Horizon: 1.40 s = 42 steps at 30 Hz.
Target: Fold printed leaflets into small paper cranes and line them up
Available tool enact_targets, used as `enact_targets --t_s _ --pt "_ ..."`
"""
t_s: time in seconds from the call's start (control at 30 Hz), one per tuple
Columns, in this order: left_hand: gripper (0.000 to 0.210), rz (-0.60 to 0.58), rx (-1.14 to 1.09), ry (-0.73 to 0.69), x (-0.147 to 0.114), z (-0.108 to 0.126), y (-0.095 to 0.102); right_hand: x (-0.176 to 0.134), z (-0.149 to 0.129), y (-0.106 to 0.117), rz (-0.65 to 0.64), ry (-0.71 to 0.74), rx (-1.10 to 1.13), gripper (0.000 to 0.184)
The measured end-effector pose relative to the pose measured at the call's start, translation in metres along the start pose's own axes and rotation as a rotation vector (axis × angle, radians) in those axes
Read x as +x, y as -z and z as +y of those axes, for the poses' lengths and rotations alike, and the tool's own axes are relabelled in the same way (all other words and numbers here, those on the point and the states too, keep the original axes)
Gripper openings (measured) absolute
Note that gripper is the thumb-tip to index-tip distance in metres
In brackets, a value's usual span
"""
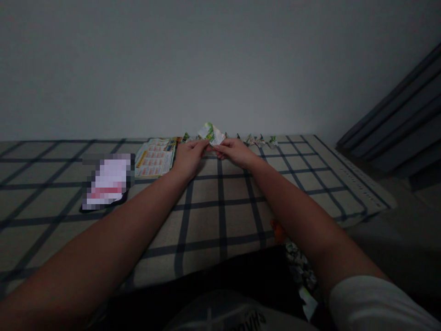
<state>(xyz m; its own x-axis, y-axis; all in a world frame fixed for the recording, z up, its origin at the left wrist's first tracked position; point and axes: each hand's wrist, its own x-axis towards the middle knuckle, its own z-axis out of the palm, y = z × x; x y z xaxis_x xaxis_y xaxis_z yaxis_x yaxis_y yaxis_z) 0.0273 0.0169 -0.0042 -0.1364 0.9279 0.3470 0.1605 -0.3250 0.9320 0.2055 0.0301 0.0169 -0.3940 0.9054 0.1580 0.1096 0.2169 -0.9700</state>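
Observation:
Between my two hands, above the far part of the table, is a folded piece of printed paper (211,133), green and white with a pointed top. My left hand (191,156) pinches its lower left side between thumb and fingers. At the lower right, the fingertips of my right hand (234,151) are closed on the same paper. Behind the hands, a row of small folded paper pieces (260,139) stands along the table's far edge, partly hidden by my hands. Just left of my left hand lies a stack of printed leaflets (155,157).
A checked cloth (237,220) covers the table, which meets a plain wall at the back. A phone-like item with a blurred screen (109,179) lies at the left. Below the front edge, many crumpled paper pieces (301,262) sit near my right forearm. A dark curtain (406,105) hangs at right.

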Motion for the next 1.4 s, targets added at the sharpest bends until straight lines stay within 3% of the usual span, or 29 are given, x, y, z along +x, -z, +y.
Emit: enact_targets --t_s 0.23,0.5,0.67,0.9,1.1,1.4 --pt "0.030 -0.004 0.095 -0.044 -0.004 0.005 0.002 0.000 0.000 -0.001 0.016 0.006 -0.021 0.010" --pt "0.029 -0.057 0.149 -0.118 -0.006 0.015 0.008 0.003 0.006 0.000 0.029 -0.010 0.038 0.021" --pt "0.027 -0.085 0.171 -0.123 -0.008 0.019 0.007 0.002 0.005 0.002 0.063 0.014 0.030 0.014" --pt "0.024 -0.098 0.176 -0.145 -0.009 0.018 0.007 0.002 0.004 0.000 0.053 -0.086 0.103 0.011" --pt "0.035 -0.185 0.214 -0.133 -0.004 0.009 0.006 0.006 0.011 0.007 0.111 0.050 0.091 0.021" --pt "0.036 -0.192 0.234 -0.103 0.000 0.005 0.005 0.006 0.014 0.011 0.129 0.121 -0.048 0.027"
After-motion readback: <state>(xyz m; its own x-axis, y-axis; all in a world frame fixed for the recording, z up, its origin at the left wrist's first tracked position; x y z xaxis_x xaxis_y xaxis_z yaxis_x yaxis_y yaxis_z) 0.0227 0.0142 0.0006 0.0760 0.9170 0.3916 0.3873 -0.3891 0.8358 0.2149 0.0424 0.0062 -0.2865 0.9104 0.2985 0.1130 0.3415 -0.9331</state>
